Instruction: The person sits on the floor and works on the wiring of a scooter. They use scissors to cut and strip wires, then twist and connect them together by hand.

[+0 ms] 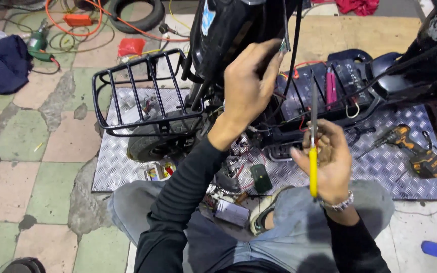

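My left hand (246, 86) is raised against the black body of an electric scooter (228, 35), fingers pinched on a small connector and black cable (293, 55) hanging from it. My right hand (330, 162) grips a screwdriver with a yellow handle (313, 169), its metal shaft pointing up toward the open battery bay (330, 86). Red and black wires run across the batteries there. Both arms wear black sleeves, and a bracelet sits on the right wrist.
A black wire basket (137, 91) juts from the scooter's front above the wheel (153, 144). The scooter stands on a checker-plate metal sheet (405, 172). A yellow cordless drill (416, 149) lies at right. Small parts and a controller box (232, 212) lie by my knees. Orange cable and a tyre lie at the back.
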